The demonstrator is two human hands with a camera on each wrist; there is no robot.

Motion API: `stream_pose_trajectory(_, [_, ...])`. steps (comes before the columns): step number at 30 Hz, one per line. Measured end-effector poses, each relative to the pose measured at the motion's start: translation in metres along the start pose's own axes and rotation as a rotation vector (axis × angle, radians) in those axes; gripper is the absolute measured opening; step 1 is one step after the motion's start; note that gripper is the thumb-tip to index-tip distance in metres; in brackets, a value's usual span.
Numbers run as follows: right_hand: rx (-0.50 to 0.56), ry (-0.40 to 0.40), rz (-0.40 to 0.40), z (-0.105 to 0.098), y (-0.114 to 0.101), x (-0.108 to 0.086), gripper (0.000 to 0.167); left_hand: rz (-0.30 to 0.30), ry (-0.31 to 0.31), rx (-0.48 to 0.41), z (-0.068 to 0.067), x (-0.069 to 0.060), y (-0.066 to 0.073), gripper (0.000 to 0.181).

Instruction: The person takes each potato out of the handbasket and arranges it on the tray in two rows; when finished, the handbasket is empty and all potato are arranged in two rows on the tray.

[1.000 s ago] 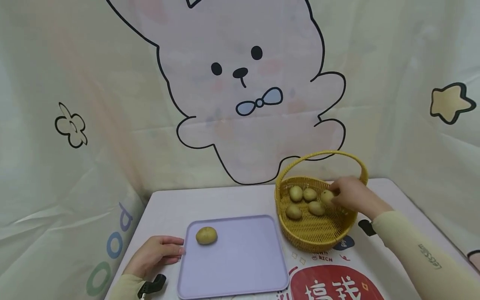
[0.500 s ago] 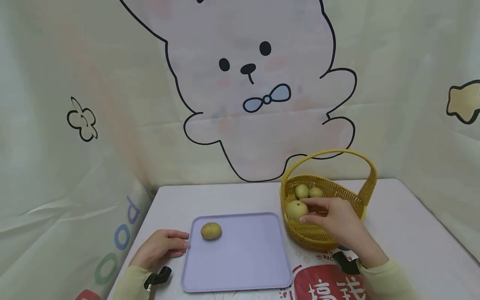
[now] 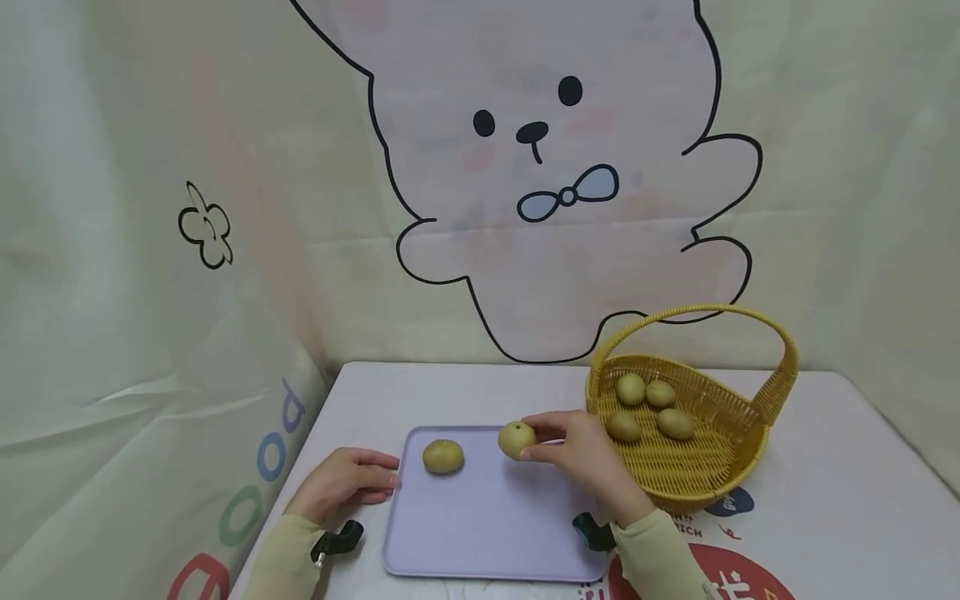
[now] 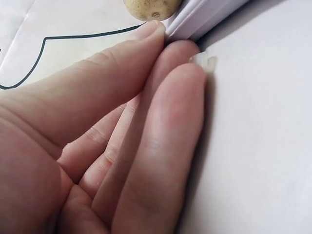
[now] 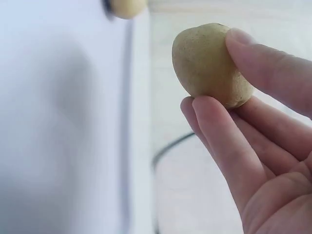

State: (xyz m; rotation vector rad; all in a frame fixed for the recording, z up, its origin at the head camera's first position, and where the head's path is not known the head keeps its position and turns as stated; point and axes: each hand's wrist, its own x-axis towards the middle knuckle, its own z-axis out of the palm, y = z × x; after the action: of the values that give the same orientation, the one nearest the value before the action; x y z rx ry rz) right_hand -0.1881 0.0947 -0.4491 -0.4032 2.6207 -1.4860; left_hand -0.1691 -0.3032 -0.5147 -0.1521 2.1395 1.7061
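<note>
In the head view my right hand (image 3: 588,458) pinches a round potato (image 3: 516,440) between thumb and fingers above the far edge of the lilac tray (image 3: 487,533). The right wrist view shows that potato (image 5: 207,63) held by the fingertips. Another potato (image 3: 442,457) lies on the tray at its far left. Beside the tray's left edge, my left hand (image 3: 348,483) rests with relaxed fingers, its tips touching the rim; the left wrist view shows these fingers (image 4: 168,117) holding nothing.
A yellow woven basket (image 3: 675,471) with a tall handle stands right of the tray, with several potatoes (image 3: 676,424) inside. Behind the white table (image 3: 450,387) hangs a curtain (image 3: 525,292) with a cartoon bear. A red print lies near the front right.
My right hand has lifted a potato out of the basket and carried it left to above the tray. My left hand has stayed at the tray's edge. The head view has shifted right.
</note>
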Motion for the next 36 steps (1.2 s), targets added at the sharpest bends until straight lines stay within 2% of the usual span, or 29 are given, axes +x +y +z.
stream_pose_trajectory(7, [0.027,-0.018,0.026,0.020,0.019,0.016,0.045,-0.003,-0.015,0.007,0.006,0.004,0.003,0.045])
stream_pose_trajectory(17, [0.020,-0.090,0.021,0.042,0.025,0.017,0.044,-0.010,-0.004,0.021,0.009,0.003,-0.003,0.046])
stream_pose_trajectory(36, [0.028,-0.108,0.043,0.049,0.023,0.024,0.043,-0.024,0.017,0.014,0.000,0.003,-0.002,0.044])
